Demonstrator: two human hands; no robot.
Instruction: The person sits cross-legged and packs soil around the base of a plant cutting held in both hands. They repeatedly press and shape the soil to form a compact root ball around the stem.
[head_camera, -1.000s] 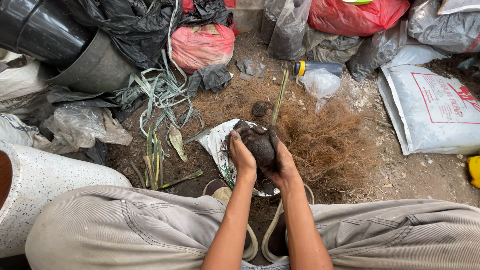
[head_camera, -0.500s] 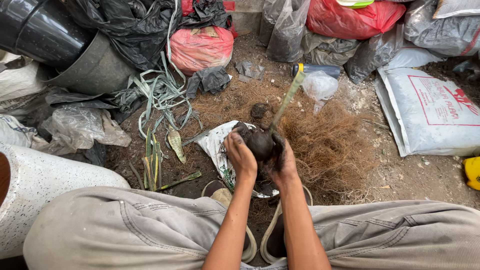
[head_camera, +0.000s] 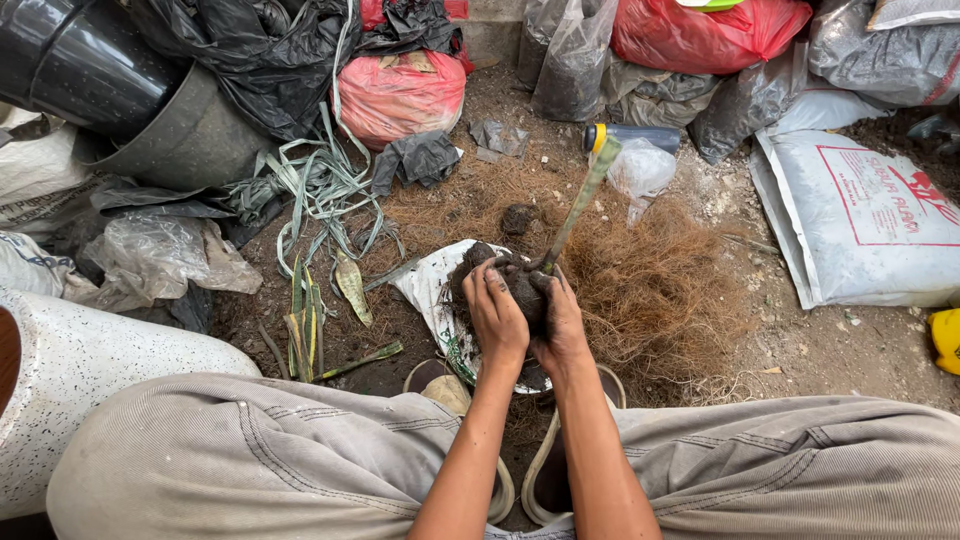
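Observation:
My left hand and my right hand are cupped together around a dark ball of soil at the base of a plant. A long green leaf stalk rises from the ball and leans up to the right. Both hands press the soil from either side, above a white plastic sack spread on the ground. A heap of brown coconut fibre lies just right of my hands.
A white speckled pot lies at the left. Black pots and black plastic sit at the upper left, red bags at the back, a white sack at the right. Cut leaves lie on the dirt.
The green stalk has tilted further to the right. My hands have closed tighter around the soil ball and shifted slightly lower.

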